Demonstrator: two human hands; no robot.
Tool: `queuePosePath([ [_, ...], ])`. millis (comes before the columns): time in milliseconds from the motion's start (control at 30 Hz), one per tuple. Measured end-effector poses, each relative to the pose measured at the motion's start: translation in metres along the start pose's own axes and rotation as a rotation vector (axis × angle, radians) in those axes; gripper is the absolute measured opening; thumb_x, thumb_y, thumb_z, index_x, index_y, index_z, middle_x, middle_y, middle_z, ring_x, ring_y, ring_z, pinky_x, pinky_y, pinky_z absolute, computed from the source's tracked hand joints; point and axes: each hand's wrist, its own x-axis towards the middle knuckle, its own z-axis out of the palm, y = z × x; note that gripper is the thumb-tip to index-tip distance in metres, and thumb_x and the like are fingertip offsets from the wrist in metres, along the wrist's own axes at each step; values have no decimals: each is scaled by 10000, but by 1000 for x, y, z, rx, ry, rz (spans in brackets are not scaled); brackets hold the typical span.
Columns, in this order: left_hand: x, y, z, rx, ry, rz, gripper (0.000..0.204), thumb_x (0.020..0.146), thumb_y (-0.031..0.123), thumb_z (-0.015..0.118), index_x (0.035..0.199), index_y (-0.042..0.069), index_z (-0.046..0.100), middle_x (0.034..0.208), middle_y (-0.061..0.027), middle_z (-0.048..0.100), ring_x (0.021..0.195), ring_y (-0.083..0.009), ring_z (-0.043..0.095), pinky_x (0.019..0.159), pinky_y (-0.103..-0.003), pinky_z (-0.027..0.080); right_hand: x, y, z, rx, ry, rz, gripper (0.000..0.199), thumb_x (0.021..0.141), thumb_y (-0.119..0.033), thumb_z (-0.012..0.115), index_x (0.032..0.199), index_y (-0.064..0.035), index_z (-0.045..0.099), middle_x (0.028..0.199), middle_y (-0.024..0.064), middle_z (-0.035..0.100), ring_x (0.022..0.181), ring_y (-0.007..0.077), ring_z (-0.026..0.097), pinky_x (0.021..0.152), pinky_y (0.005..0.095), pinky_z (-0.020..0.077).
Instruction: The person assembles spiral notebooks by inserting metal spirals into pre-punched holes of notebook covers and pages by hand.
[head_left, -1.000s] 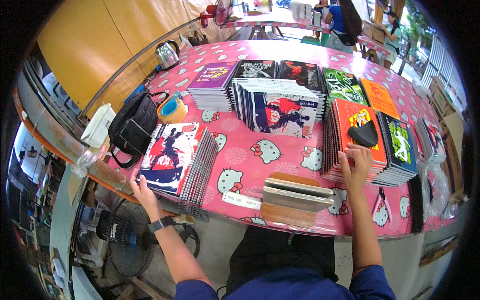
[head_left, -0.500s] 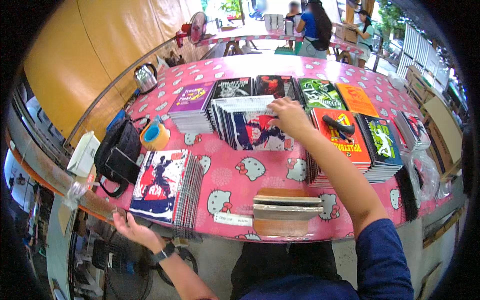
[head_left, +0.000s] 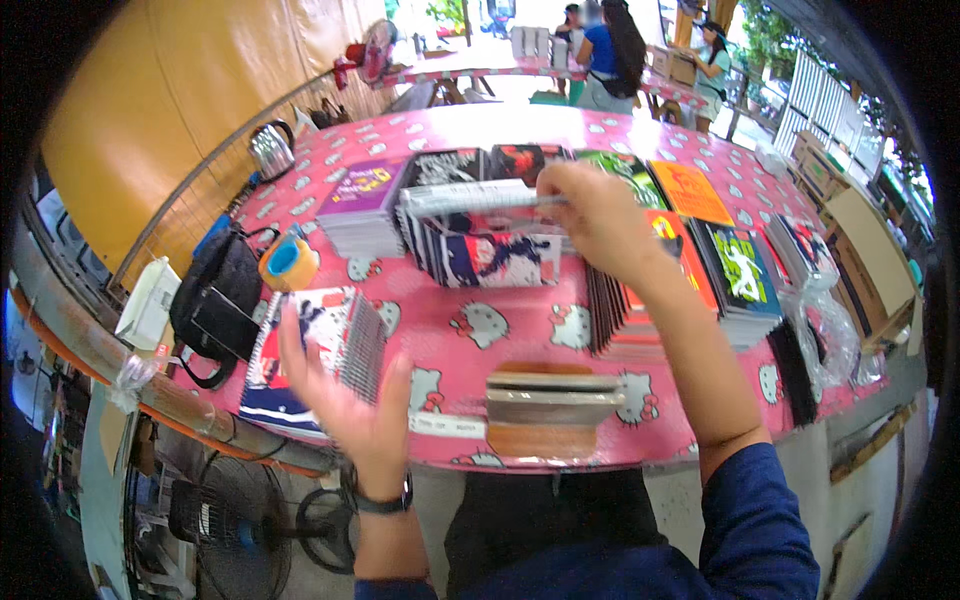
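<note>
My right hand (head_left: 600, 222) pinches the edge of a spiral notebook (head_left: 480, 197), seen nearly edge-on and blurred, above the middle row of notebooks. Below it, a row of leaning spiral notebooks (head_left: 500, 260) shows a white, navy and red cover. My left hand (head_left: 350, 410) is open with fingers spread, holding nothing, and partly covers the left stack of spiral notebooks (head_left: 290, 375) with the same kind of cover. Between the hands and my body, a brown wooden block (head_left: 545, 440) with upright grey strips stands beside a white labelled strip (head_left: 447, 426).
More notebook stacks line the back: purple (head_left: 360, 195), black (head_left: 445, 168), orange (head_left: 690, 192) and dark green (head_left: 742, 265). At left are a tape roll (head_left: 289, 263), a black bag (head_left: 215, 310) and a steel kettle (head_left: 271, 150). Clear plastic (head_left: 825, 335) and cardboard (head_left: 872, 245) lie right. People stand beyond.
My right hand has raised a notebook off the middle row and tilted it. My left hand has moved up and right, from the table edge to in front of the left stack.
</note>
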Motion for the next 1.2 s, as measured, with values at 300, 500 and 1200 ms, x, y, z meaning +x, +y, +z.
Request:
queuePosePath([
  [300,-50,-17,38,-553,-510,-506,264,793,3,663,1043,-4,578,907,-31,632,806,-97,565,738,-241,453,-80,-41,-95,197,-191,103,228,699,-60,710,871,-16,566,783,116,599,698,264,602,638,323,470],
  [500,-61,-9,36,-660,-369,-554,280,775,9,693,1030,1,578,939,-62,636,845,-130,587,784,-277,467,-141,-12,-94,414,-149,441,266,707,-59,725,942,-12,610,830,93,645,742,172,620,673,307,470],
  [1200,-119,-88,44,-727,-354,-867,455,877,66,516,1296,-39,375,1210,-121,501,1095,-170,488,957,-316,373,-361,163,-137,-568,262,942,270,764,-140,641,1010,-33,606,922,134,621,872,282,583,767,359,478],
])
